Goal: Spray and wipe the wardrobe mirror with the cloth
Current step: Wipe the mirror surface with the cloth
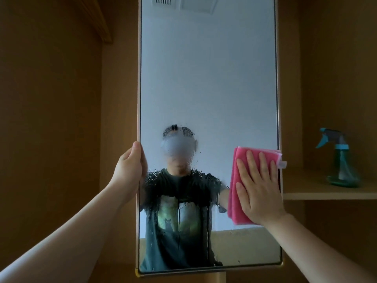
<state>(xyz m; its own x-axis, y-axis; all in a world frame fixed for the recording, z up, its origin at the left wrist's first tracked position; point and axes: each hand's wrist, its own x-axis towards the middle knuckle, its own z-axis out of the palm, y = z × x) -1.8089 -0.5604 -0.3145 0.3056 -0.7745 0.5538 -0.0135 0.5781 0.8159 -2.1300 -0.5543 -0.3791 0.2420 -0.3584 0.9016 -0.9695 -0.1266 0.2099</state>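
Head view, the only one available.

- Mirror [208, 78]: tall, narrow, light-framed, upright between brown wardrobe panels [51, 119]. The upper half of the glass reflects a pale wall and looks dry.
- Droplets [155, 176]: beads and downward streaks cover the lower middle of the glass, over the reflection of a person in a dark T-shirt.
- Left hand [130, 166]: curled round the mirror's left edge at about mid height, gripping the frame. The thumb lies up along the frame's edge. The fingers go round onto the glass side, and only their tips show past the edge.
- Right hand [258, 186]: flat, fingers straight and slightly spread, palm pressing the cloth against the glass. It is not curled round anything.
- Cloth [232, 201]: pink, folded into a thick pad, at the right side of the mirror. Its upper right corner overlaps the right frame. A small white tag sticks out at that corner.
- Spray bottle [340, 160]: green body, teal trigger head, standing upright on a wooden shelf [326, 194] to the right of the mirror, apart from both hands. It may hold some liquid; the light is too dim to be sure.
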